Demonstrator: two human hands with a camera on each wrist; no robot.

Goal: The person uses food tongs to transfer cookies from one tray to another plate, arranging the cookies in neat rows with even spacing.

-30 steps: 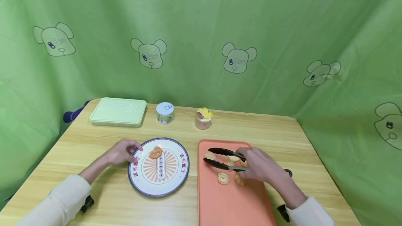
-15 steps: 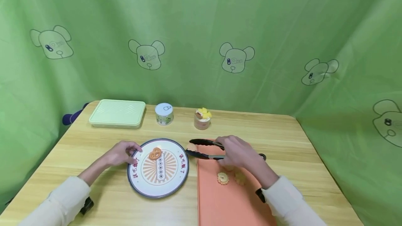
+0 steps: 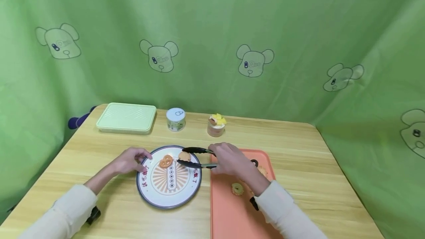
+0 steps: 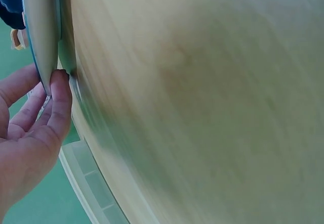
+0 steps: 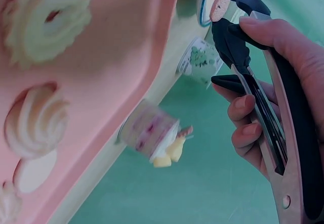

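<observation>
My right hand grips black-tipped metal tongs, fingers and thumb wrapped round the arms. Between the tong tips is a round cookie, over the upper right of the white plate; whether it touches the plate I cannot tell. A pretzel lies on the plate left of it. My left hand pinches the plate's left rim between thumb and fingers. Other cookies lie on the pink tray.
Along the table's back stand a light green lidded box, a small can and a dessert cup with yellow topping. A green curtain hangs behind. The tray sits right of the plate.
My right hand has moved left with the tongs and the round cookie, from above the tray to above the plate. My left hand stays at the plate's rim.
</observation>
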